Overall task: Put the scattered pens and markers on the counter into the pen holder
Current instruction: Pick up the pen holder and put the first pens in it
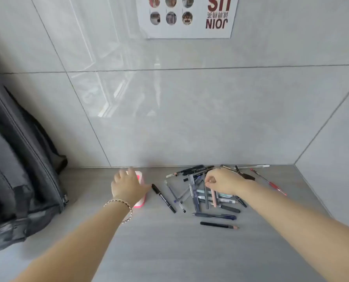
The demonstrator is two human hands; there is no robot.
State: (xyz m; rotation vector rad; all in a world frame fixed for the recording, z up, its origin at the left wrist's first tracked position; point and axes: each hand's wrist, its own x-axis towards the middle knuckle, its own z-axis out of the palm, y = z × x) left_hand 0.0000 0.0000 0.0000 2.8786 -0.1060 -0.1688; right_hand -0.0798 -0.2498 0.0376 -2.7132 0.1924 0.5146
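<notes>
A pink pen holder [142, 180] stands on the grey counter [169, 251] near the back wall. My left hand [126, 186] covers most of it and is wrapped around its side. To its right lies a heap of several pens and markers [200, 196], mostly black, grey and blue. My right hand [222, 183] hovers over the heap, fingers pinched on a pale pink pen [213, 197] that points toward me. A black marker [163, 198] lies between the holder and the heap. A red pen [268, 181] lies apart at the far right.
A dark grey backpack [16, 169] leans against the wall at the left edge of the counter. Tiled walls close the back and the right side. A poster [187, 16] hangs high on the back wall. A black pencil [219, 225] lies nearest to me.
</notes>
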